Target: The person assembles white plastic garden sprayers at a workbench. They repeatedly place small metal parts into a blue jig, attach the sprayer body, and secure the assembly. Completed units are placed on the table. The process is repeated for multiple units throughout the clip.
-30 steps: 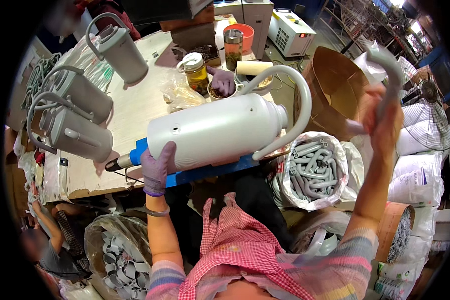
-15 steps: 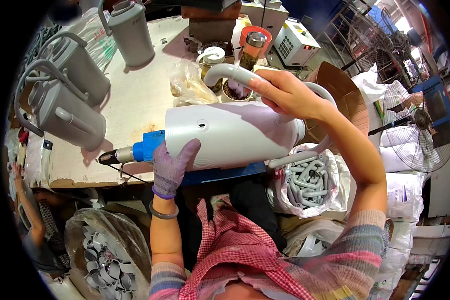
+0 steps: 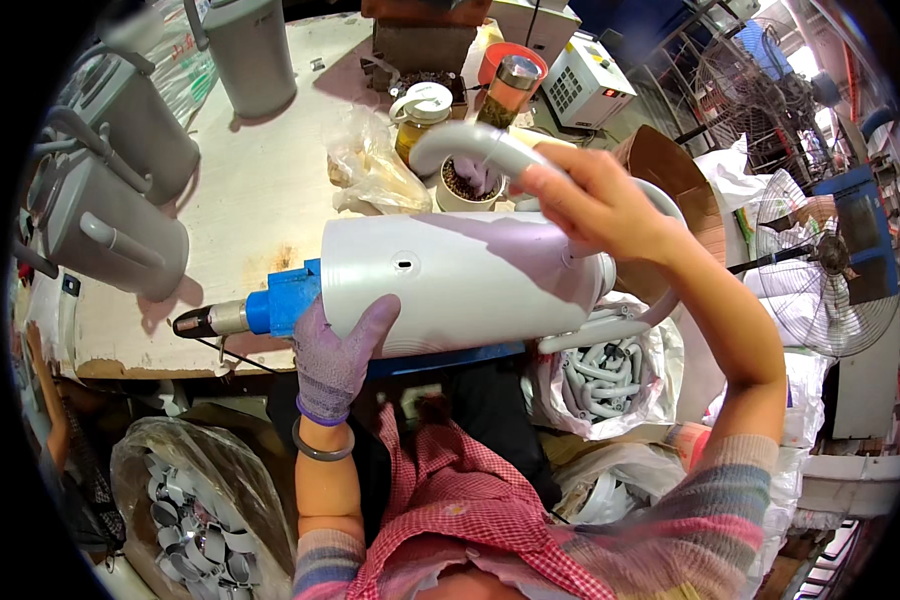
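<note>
A pale grey jug body (image 3: pixel 450 285) lies on its side in front of me, its base to the left, over a blue fixture (image 3: pixel 290 297). My left hand (image 3: pixel 335 355), in a lilac glove, grips the base end, thumb along the wall and fingers hidden behind it. My bare right hand (image 3: pixel 605 205) is closed around a curved grey handle (image 3: pixel 485 148) above the neck end, slightly blurred. The handle's hooked end points left; its other end is hidden under the hand. A thin looped carrying handle (image 3: pixel 660 310) curves around the neck.
Several grey jugs (image 3: pixel 120 235) stand at the left. Behind the jug body are a small pot (image 3: pixel 460 190), a lidded jar (image 3: pixel 422 115), a plastic bag (image 3: pixel 380 175) and a drink bottle (image 3: pixel 510 92). A bag of grey handles (image 3: pixel 605 380) is right; a bag of grey parts (image 3: pixel 205 530) is lower left.
My right hand has moved a little right and down with the curved handle, closer to the jug body. My left hand keeps its grip. The whole view has shifted slightly.
</note>
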`<state>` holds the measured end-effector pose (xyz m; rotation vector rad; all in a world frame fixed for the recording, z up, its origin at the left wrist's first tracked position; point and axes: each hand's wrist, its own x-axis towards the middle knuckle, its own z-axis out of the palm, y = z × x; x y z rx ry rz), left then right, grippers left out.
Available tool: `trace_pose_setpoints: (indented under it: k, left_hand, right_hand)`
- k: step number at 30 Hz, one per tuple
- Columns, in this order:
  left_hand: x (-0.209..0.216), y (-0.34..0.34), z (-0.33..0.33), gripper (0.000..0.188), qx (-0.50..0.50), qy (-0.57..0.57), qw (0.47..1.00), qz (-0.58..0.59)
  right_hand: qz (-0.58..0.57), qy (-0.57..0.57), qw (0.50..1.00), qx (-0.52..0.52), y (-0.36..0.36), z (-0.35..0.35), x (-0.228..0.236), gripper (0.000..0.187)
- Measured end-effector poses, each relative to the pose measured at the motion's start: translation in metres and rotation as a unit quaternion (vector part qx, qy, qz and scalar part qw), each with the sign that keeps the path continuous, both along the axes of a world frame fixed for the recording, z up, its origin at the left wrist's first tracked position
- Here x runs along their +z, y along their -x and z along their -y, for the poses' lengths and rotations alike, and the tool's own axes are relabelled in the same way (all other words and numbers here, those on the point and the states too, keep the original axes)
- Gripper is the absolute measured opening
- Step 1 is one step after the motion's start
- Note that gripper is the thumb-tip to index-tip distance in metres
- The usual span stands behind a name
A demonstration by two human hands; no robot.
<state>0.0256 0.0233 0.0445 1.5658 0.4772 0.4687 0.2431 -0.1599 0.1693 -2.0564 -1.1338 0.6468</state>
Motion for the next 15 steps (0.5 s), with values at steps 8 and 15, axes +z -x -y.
trace_pose_setpoints:
  k: [8,15]
  left_hand:
    - [-0.002,0.0,-0.001,0.034,-0.012,0.01,1.0,0.001]
    - [0.003,0.001,-0.005,0.04,-0.023,-0.005,0.999,-0.033]
  right_hand:
    - [-0.023,0.042,0.999,-0.002,0.002,-0.003,-0.004,0.05]
    - [0.001,0.051,0.999,0.014,0.003,-0.01,-0.006,0.045]
